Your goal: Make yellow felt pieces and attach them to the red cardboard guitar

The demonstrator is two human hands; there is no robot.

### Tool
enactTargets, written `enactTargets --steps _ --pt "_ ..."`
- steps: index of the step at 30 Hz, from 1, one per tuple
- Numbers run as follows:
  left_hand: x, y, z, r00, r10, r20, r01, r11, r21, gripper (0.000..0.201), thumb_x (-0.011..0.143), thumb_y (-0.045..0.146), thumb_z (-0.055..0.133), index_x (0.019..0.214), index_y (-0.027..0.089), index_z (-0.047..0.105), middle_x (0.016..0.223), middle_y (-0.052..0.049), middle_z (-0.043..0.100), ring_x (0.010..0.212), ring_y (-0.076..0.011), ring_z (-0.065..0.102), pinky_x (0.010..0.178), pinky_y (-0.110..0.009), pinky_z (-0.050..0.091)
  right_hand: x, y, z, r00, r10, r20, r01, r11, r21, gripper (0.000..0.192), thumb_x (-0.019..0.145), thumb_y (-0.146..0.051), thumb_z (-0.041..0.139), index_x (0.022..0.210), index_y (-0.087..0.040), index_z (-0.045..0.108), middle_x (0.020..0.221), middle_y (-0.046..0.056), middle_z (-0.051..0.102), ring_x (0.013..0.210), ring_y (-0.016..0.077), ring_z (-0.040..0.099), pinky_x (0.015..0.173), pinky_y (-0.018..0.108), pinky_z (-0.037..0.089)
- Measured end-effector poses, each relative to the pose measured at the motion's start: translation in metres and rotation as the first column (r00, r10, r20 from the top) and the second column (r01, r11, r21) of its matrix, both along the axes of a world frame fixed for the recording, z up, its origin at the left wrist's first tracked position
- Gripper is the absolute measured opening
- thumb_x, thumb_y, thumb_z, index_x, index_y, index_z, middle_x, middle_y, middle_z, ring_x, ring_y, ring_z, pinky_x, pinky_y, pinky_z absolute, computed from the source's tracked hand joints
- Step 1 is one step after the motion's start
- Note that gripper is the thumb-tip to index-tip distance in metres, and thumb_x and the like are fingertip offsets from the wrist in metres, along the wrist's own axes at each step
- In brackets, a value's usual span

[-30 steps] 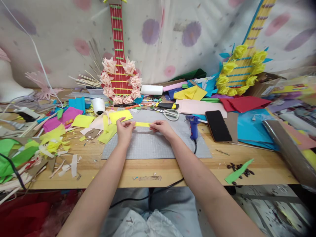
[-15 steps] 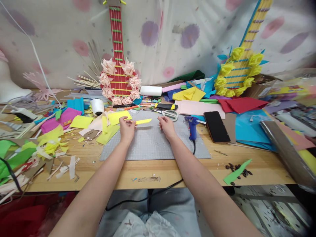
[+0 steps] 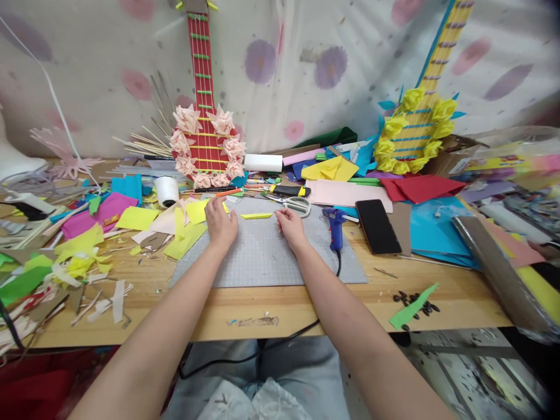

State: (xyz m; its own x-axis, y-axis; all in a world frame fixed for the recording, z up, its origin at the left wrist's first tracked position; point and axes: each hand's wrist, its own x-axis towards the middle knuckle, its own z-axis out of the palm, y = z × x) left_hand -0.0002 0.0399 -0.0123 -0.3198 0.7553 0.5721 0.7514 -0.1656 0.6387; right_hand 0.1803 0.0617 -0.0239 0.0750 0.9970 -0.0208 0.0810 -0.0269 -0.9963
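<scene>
A narrow yellow paper strip [image 3: 256,216] lies loose on the grey cutting mat [image 3: 262,259], between my two hands. My left hand [image 3: 221,223] rests palm down at the mat's far left corner, with its fingertips at the edge of a yellow paper sheet [image 3: 198,210]. It holds nothing. My right hand [image 3: 291,226] sits on the mat just right of the strip, fingers loosely bent and a little apart from the strip's end. It is empty too.
Scissors [image 3: 298,203] and a yellow-black knife [image 3: 291,191] lie behind the mat. A blue glue gun [image 3: 335,224] and a phone [image 3: 373,224] are to the right. Paper scraps [image 3: 83,256] pile up at the left. Two decorated cardboard guitars [image 3: 205,146] [image 3: 415,131] lean on the wall.
Both hands held the yellow strip stretched between them. The right hand let go first, then the left laid it on the mat. The left hand has moved toward the yellow sheet.
</scene>
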Motion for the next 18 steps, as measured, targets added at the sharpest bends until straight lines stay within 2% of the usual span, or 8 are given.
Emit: enactTargets --steps 6,10,12,16,18 --pt "-0.028 -0.009 0.009 0.996 -0.029 -0.082 0.026 0.999 -0.039 0.032 0.068 0.011 0.050 0.099 0.018 0.049 0.110 -0.011 0.045 0.114 -0.0269 0.039 0.100 -0.046 0.029 0.001 0.001 -0.002 0.999 0.011 0.040 -0.011 1.000 0.012 0.026 0.067 -0.043 0.054 0.077 -0.018 0.053 0.051 -0.006 0.045 0.042 0.0064 0.037 0.039 0.019 0.028" --pt "-0.053 -0.018 0.015 0.978 -0.085 -0.192 0.071 0.994 -0.078 0.024 0.068 0.010 0.049 0.090 0.019 0.054 0.104 -0.011 0.048 0.110 -0.0266 0.043 0.097 -0.043 0.033 0.001 0.001 -0.003 0.999 0.006 0.045 -0.006 1.000 0.010 0.027 0.066 -0.043 0.055 0.077 -0.019 0.053 0.049 -0.007 0.045 0.041 0.0070 0.037 0.040 0.020 0.028" --pt "-0.071 -0.022 0.020 0.959 -0.106 -0.262 0.080 0.991 -0.110 0.022 0.068 0.011 0.048 0.086 0.020 0.056 0.099 -0.010 0.051 0.106 -0.0268 0.046 0.094 -0.043 0.036 0.000 0.002 -0.005 0.998 0.005 0.068 -0.006 1.000 0.023 0.026 0.066 -0.042 0.054 0.077 -0.019 0.053 0.049 -0.007 0.044 0.040 0.0071 0.037 0.041 0.020 0.028" --pt "-0.115 -0.026 0.031 0.907 -0.152 -0.392 0.053 0.967 -0.251 0.016 0.066 0.012 0.050 0.077 0.020 0.058 0.092 -0.009 0.057 0.095 -0.0281 0.052 0.087 -0.043 0.039 -0.001 0.002 -0.010 0.990 0.018 0.141 -0.024 0.999 0.045 0.024 0.068 -0.039 0.052 0.079 -0.018 0.054 0.050 -0.007 0.045 0.041 0.0076 0.037 0.042 0.021 0.028" --pt "-0.135 -0.028 0.035 0.888 -0.149 -0.435 0.027 0.961 -0.274 0.019 0.065 0.011 0.050 0.079 0.020 0.059 0.092 -0.009 0.059 0.093 -0.0281 0.053 0.085 -0.042 0.040 -0.001 0.001 -0.012 0.984 0.010 0.180 -0.022 0.998 0.063 0.024 0.069 -0.038 0.052 0.080 -0.018 0.055 0.051 -0.006 0.046 0.043 0.0082 0.039 0.044 0.021 0.030"
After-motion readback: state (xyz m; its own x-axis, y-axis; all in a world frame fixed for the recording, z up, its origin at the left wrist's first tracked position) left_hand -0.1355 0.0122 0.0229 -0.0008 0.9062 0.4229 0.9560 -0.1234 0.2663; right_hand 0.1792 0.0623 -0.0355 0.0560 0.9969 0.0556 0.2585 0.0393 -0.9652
